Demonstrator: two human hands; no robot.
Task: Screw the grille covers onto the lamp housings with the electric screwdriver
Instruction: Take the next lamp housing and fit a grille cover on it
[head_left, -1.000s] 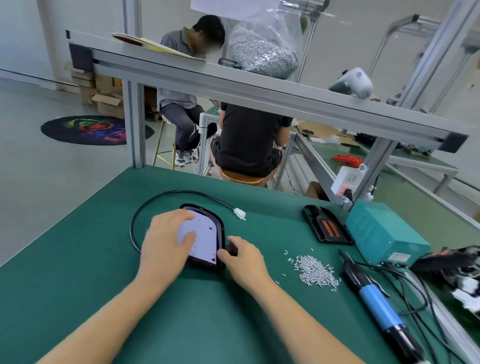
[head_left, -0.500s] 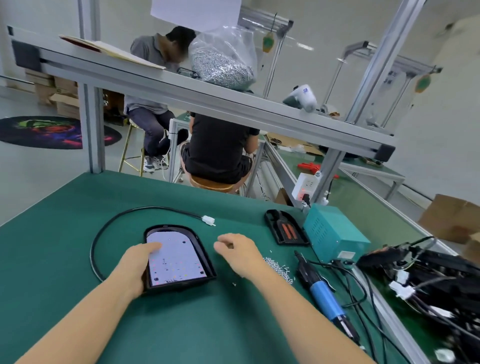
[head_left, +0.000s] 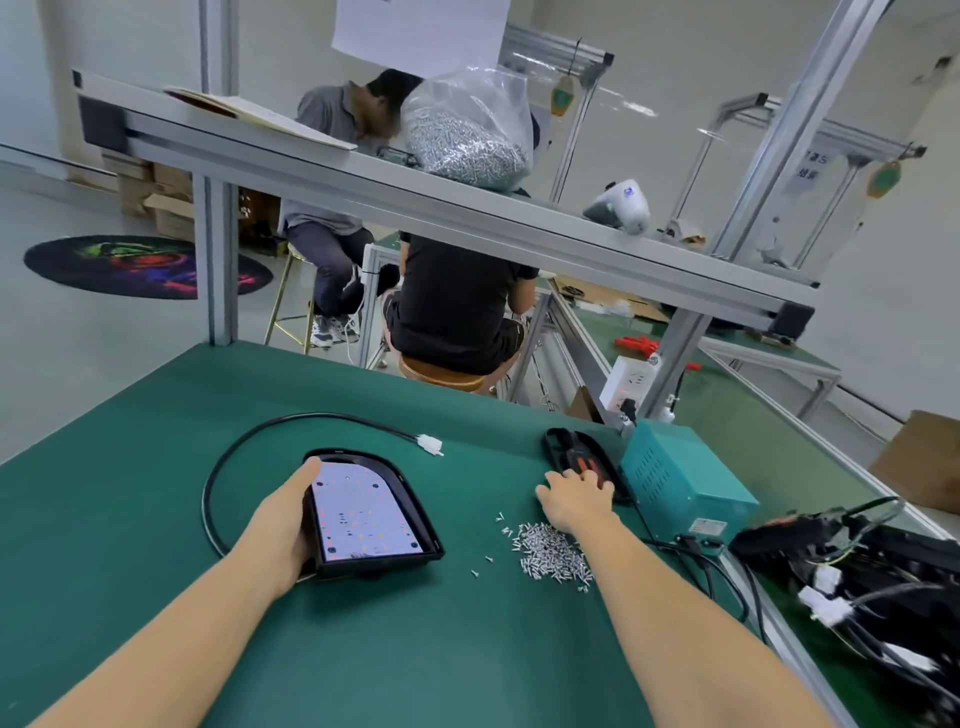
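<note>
Fetch step: left hand (head_left: 283, 525) grips the black D-shaped lamp housing (head_left: 371, 514); right hand (head_left: 574, 499), fingers apparently spread, reaches the far-right black grille cover (head_left: 579, 457). Next: seat cover squarely.

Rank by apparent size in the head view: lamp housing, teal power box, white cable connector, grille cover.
1. lamp housing and teal power box: look alike, unranked
2. grille cover, partly hidden by the right hand
3. white cable connector
</note>
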